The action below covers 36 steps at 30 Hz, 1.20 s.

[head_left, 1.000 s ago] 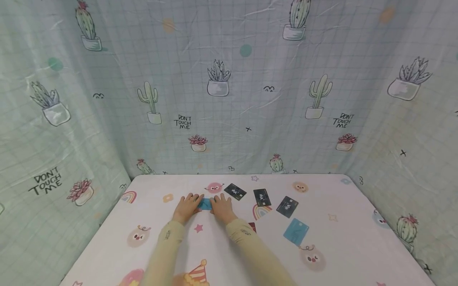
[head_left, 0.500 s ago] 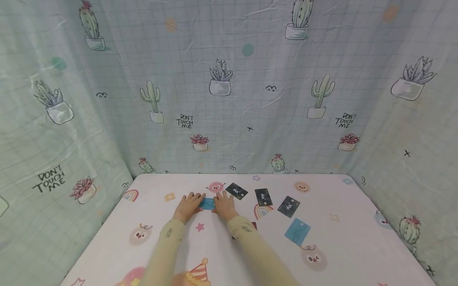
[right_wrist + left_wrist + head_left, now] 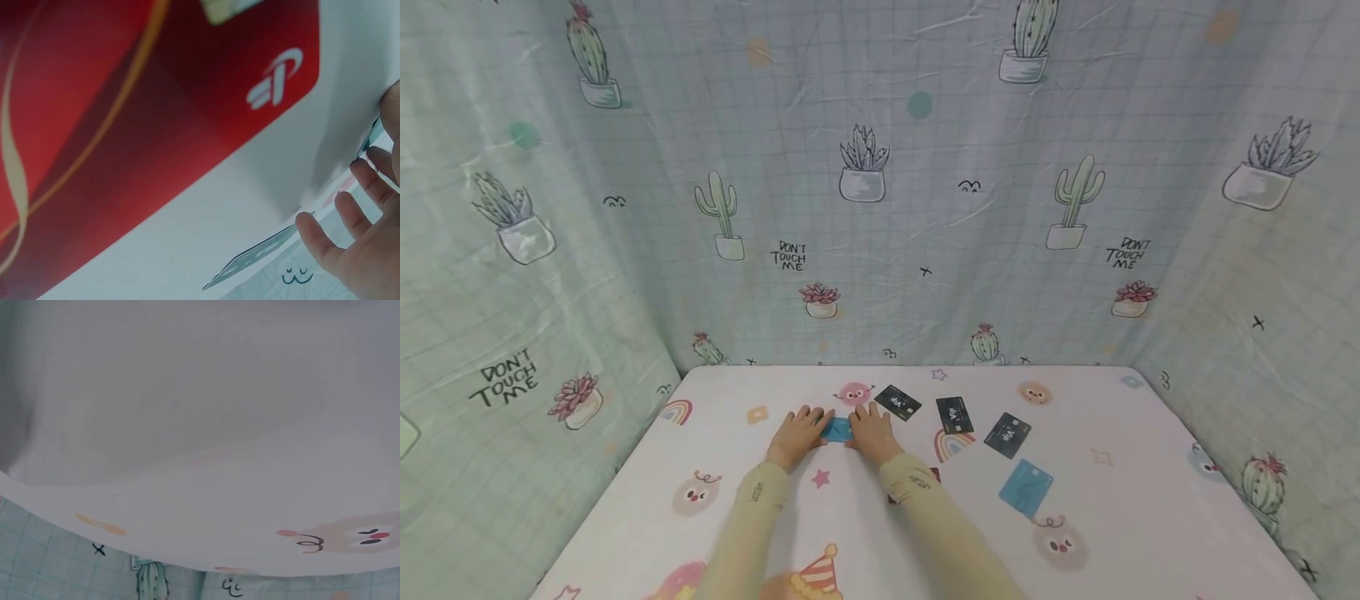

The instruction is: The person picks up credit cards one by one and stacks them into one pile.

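Note:
A blue card [image 3: 837,429] lies flat near the far middle of the table, between the two hands. My left hand [image 3: 796,436] pinches its left end, with the thumb at the near edge and fingers at the far side. At the right end, my right hand [image 3: 874,433] pinches it the same way; the fingers cover part of the card. In the right wrist view, a sliver of the blue card [image 3: 370,137] shows by the right thumb and index finger. The left wrist view shows only tabletop and curtain, no hand.
Three black VIP cards, the left [image 3: 898,402], middle [image 3: 954,415] and right [image 3: 1007,435], lie right of the hands. Another blue card [image 3: 1026,488] is nearer. Beneath the right forearm lies a red card [image 3: 187,119]. A cactus-print curtain [image 3: 880,208] encloses the printed white table [image 3: 1112,517].
The head view has shifted slightly. Both hands stay at the ends of the blue card, and the other cards lie as before.

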### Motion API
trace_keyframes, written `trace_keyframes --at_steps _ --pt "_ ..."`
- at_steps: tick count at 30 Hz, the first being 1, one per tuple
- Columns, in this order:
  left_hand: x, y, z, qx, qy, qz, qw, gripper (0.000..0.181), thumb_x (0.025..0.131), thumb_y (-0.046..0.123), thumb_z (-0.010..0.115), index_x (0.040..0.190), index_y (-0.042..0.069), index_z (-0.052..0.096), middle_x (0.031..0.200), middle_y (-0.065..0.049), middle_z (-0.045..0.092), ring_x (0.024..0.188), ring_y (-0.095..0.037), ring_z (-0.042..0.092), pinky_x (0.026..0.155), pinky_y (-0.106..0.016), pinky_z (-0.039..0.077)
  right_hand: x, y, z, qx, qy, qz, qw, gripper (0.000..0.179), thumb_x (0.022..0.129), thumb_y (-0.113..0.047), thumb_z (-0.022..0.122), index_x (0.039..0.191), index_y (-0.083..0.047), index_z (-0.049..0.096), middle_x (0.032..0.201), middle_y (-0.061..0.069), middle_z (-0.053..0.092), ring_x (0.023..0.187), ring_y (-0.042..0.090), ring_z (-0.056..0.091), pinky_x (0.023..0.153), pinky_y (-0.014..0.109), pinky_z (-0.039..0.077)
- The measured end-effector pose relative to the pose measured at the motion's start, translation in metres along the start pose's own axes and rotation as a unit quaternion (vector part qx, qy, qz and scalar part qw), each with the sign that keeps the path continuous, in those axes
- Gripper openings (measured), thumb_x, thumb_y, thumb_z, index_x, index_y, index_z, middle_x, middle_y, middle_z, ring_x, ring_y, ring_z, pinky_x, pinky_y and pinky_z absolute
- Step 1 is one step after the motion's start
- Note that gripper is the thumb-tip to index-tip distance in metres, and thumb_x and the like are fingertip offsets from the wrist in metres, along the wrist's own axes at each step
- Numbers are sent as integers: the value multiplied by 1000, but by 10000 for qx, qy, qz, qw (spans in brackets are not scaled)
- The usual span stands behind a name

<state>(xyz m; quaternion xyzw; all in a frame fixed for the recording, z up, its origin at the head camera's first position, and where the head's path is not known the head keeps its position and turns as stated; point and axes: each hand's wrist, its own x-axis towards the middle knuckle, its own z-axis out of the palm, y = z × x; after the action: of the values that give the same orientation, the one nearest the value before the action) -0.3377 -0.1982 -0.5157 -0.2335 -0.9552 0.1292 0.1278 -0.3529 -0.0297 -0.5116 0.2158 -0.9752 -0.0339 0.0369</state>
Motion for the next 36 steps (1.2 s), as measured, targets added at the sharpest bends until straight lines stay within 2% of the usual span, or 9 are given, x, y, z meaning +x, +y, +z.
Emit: trace_keyframes --at_steps 4,9,13,17,21,27,36 --pt "0 1 1 79 120 74 9999 54 82 42 52 129 16 45 114 -5 51 96 -25 47 79 -41 45 -5 2 -4 91 -9 -89 9999 56 79 -48 57 123 -15 49 117 3 48 111 22 42 87 41 44" --pt "-1 2 0 84 215 132 9996 53 82 41 52 128 16 46 112 -5 52 94 -24 47 77 -40 45 -4 6 -7 769 -301 -107 9965 57 80 -45 60 126 -14 46 124 8 45 116 27 39 92 47 39" --pt "-1 0 -2 214 136 195 9995 53 83 42 52 129 16 46 112 -4 51 95 -23 47 80 -40 45 1 10 -5 1205 -484 -78 9915 56 79 -44 62 125 -14 47 125 9 44 118 28 37 95 48 36" --pt "0 -2 -4 359 48 391 9986 53 84 44 51 130 18 45 112 -2 52 98 -21 47 83 -40 44 3 12 -4 1381 -620 -54 9885 56 78 -43 63 123 -13 48 124 9 44 115 27 38 96 50 34" --pt "2 -4 -3 437 107 585 9973 53 84 44 51 129 19 45 113 0 52 101 -21 47 84 -41 44 4 11 -6 1379 -664 -58 9882 57 77 -42 65 122 -12 48 125 11 44 116 29 36 96 52 33" --pt "4 -8 1 428 180 739 9962 53 84 44 50 130 19 44 116 0 52 105 -22 48 82 -41 45 5 11 -4 1283 -470 -119 9906 59 74 -42 68 120 -11 48 128 13 41 119 32 35 94 52 35" --pt "1 -12 -1 78 100 653 9978 53 87 45 47 129 12 46 117 -6 52 103 -24 48 84 -42 43 8 10 0 753 -21 -413 9963 63 74 -45 66 122 -11 44 123 8 47 112 28 40 91 50 39"
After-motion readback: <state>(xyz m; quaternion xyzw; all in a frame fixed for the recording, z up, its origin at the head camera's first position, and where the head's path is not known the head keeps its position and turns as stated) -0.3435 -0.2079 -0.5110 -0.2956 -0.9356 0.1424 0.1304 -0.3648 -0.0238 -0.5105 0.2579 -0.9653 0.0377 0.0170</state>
